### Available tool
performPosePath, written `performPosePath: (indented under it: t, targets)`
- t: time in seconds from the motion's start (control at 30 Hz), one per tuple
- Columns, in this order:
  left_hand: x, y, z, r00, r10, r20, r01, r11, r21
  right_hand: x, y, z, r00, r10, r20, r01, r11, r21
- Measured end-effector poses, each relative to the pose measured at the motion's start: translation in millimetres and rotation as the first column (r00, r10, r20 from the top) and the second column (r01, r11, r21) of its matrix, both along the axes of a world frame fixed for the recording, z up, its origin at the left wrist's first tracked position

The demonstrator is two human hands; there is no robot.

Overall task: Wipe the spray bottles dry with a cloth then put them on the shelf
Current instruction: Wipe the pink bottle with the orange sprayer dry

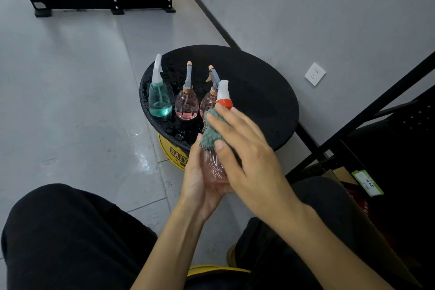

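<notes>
Left hand (200, 179): I cupped the held bottle (215, 167) from below, fingers curled round its clear pink body. Palm and fingertips were mostly behind the bottle, so I could not see how far they wrapped.

Right hand (244, 148): I clasped the cloth (210, 134) against the bottle's shoulder, thumb on the near side and fingers laid over the top. The cloth was grey-green; only a bunched patch showed between thumb and fingers, the rest being under my hand.

The held bottle was upright above my knees, in front of the round black table (259, 92). Its neck was covered, with only the white spray head and orange-red collar clear above my fingers.

On the wet table's left side stood a row: teal bottle (160, 101), middle bottle (187, 106) in pink, and third bottle (208, 101), also pink, its right half hidden behind the held one.

The yellow base (171, 150) under the table carried lettering that was cut off and unreadable.

The shelf (376, 113) at right was dark, its interior hard to make out. A box (341, 172) with a green label (367, 182) sat at its foot; the writing was too small to read.
</notes>
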State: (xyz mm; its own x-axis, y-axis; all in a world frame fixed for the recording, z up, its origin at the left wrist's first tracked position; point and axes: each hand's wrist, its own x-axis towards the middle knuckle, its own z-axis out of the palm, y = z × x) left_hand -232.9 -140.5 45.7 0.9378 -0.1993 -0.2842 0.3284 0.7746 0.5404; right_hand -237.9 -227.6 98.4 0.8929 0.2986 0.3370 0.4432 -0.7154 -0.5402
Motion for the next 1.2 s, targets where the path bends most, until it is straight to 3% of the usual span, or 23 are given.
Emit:
performPosePath:
  t: [0.17, 0.37, 0.63, 0.9, 1.2]
  targets:
    - [-2, -1, -1, 0.995, -0.104, 0.0, 0.104, 0.994, 0.012, 29, -11, 13, 0.995, -0.016, -0.102, 0.031, 0.989, 0.147]
    - [0, 3, -4, 0.998, -0.055, -0.005, 0.055, 0.998, -0.032, 9, -9, 4, 0.994, 0.019, -0.106, 0.007, 0.971, 0.239]
    - [1, 5, -1, 0.999, 0.042, -0.034, -0.045, 0.994, -0.097, -28, 3, -4, 0.994, 0.049, 0.099, -0.046, 0.998, -0.036]
    - [1, -1, -7, 0.997, -0.072, -0.025, 0.073, 0.997, 0.035, 14, -4, 8, 1.0, -0.026, 0.005, 0.026, 1.0, 0.015]
    - [6, 2, -14, 1.0, 0.01, -0.009, -0.011, 0.994, -0.112, -28, 5, -21, 0.989, 0.058, 0.139, -0.042, 0.992, -0.119]
